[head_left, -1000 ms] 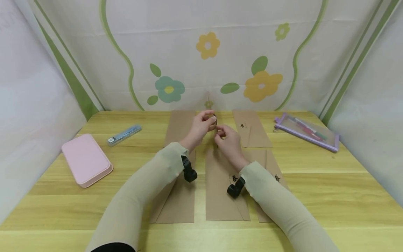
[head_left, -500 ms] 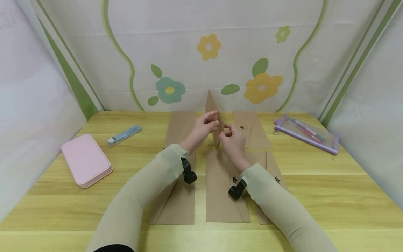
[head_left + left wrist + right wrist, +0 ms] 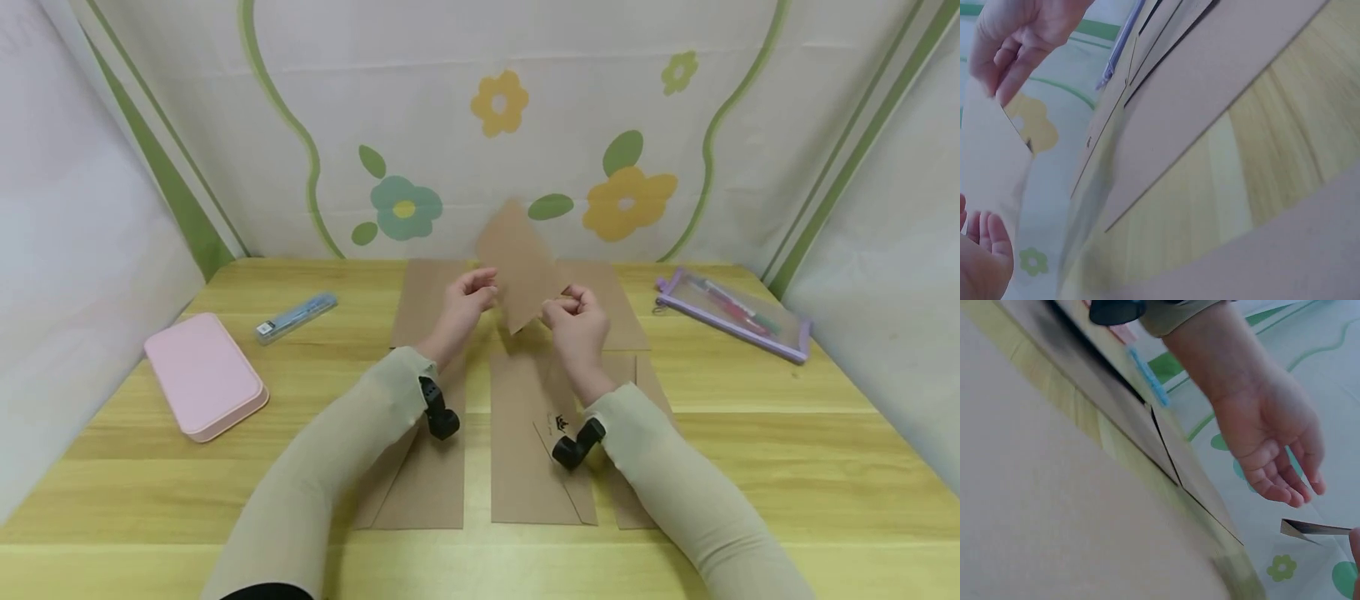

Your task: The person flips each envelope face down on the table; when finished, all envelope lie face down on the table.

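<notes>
My right hand (image 3: 579, 325) pinches a brown paper envelope (image 3: 517, 265) by one corner, holding it raised and tilted above the back middle of the table. In the left wrist view, that hand's thumb and fingers (image 3: 1013, 75) close on the envelope's edge. My left hand (image 3: 459, 310) hovers at the other side of the envelope. Its fingers are loosely bent with nothing between them, and the right wrist view shows this left hand (image 3: 1269, 434) apart from the envelope (image 3: 1304, 530). Below lies another brown envelope (image 3: 525, 467) with a small black crown print.
More brown envelopes lie flat: one at back left (image 3: 423, 304), one at front left (image 3: 431, 492), others on the right (image 3: 618, 312). A pink case (image 3: 206, 375) and a clear blue box (image 3: 296, 318) are at left. A purple-edged zip pouch (image 3: 738, 312) with pens lies at right.
The envelope was edge-on between both hands and has turned its broad face toward me. My left hand has let go and moved left; my right hand has moved right with the envelope.
</notes>
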Available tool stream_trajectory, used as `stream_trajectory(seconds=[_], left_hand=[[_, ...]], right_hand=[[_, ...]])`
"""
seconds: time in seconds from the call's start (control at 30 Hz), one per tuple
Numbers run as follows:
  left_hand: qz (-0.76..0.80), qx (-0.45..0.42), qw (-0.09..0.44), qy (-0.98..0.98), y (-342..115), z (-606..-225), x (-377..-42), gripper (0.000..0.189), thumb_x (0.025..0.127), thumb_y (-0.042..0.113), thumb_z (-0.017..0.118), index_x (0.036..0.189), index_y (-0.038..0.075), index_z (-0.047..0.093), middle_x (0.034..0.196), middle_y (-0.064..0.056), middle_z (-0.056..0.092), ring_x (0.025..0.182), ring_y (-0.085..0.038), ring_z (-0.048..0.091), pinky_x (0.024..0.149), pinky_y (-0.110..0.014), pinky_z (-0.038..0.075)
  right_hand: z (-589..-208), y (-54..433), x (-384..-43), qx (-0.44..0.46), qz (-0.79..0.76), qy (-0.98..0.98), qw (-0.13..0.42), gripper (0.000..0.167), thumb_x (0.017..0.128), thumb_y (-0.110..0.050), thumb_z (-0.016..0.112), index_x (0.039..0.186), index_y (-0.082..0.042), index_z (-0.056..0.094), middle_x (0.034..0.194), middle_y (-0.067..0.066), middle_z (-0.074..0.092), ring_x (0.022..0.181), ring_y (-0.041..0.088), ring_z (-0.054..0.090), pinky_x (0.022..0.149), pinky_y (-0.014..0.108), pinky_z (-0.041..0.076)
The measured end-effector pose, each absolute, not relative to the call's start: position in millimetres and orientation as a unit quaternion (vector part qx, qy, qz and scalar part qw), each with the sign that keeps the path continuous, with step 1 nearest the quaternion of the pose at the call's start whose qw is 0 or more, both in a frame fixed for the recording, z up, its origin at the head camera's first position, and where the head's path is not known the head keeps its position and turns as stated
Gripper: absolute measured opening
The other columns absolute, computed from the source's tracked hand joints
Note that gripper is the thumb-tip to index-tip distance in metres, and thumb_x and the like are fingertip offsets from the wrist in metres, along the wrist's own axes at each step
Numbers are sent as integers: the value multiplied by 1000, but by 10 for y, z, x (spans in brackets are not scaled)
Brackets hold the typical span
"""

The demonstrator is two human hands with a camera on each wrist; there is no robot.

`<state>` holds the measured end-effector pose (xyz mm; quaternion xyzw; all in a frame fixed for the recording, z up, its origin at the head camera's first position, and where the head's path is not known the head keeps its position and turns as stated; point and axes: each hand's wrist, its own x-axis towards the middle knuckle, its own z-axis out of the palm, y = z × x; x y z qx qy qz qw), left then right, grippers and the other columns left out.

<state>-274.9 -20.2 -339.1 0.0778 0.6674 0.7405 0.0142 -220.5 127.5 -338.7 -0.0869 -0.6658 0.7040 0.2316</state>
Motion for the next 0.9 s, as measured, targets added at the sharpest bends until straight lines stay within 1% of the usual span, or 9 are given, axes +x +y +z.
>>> stream_trajectory(seconds=[0.13,0.2,0.3,0.37,0.43,0.53,0.67,0.83,0.9], left_hand=[[729,47,-16,683,-251,-3404,-2751,36,88,-2,53,123,-2,55,114,-17,55,91,-14,50,78,-25,46],[727,36,-17,686,-261,-3410,-2745,38,88,-3,53,125,-1,54,118,-18,53,93,-13,48,78,-25,45],[735,23,0,677,-255,-3431,-2734,41,88,-3,53,129,-1,50,122,-20,50,95,-15,46,84,-30,44],[743,10,18,669,-249,-3456,-2728,43,88,-2,52,131,0,48,118,-18,50,95,-18,47,86,-35,44],[755,1,34,655,-240,-3488,-2730,45,88,-2,52,133,1,45,112,-15,50,95,-21,49,91,-38,44],[769,-9,47,638,-228,-3531,-2729,46,88,-2,52,133,2,45,105,-10,52,96,-24,53,94,-39,45],[781,-2,48,622,-199,-3558,-2721,44,88,-4,53,131,0,46,102,-9,52,92,-21,54,96,-38,45],[780,1,50,623,-165,-3554,-2720,45,87,-8,53,130,-1,47,98,-5,50,89,-14,50,96,-37,45],[781,-3,48,623,-158,-3549,-2727,45,86,-9,53,130,-1,47,96,-4,50,89,-13,49,96,-36,45]], right_hand=[[-3437,1309,-2275,-87,769,-594,219,24,72,10,59,89,-5,51,66,-1,52,63,8,57,64,24,55],[-3508,1342,-2331,-82,797,-560,213,26,72,11,61,90,-6,52,67,1,55,64,10,60,64,25,56],[-3541,1350,-2350,-79,820,-527,211,29,72,14,61,91,-5,50,67,2,56,63,12,61,63,26,56],[-3502,1321,-2312,-87,821,-522,214,30,73,15,60,91,-7,48,65,0,55,62,11,59,63,26,56],[-3443,1284,-2265,-96,818,-523,219,32,73,16,58,89,-8,46,63,-2,52,60,9,57,62,24,56],[-3417,1261,-2245,-104,820,-518,219,33,73,18,57,88,-9,45,61,-2,50,58,8,55,62,24,55],[-3419,1245,-2230,-107,829,-506,213,33,73,19,55,88,-9,45,61,-1,50,58,10,55,62,24,55],[-3443,1233,-2229,-106,835,-496,212,33,72,19,55,87,-8,44,58,-2,47,56,10,53,61,23,55],[-3452,1232,-2227,-105,835,-497,210,34,73,19,55,90,-8,44,58,-2,47,56,10,52,61,23,55]])
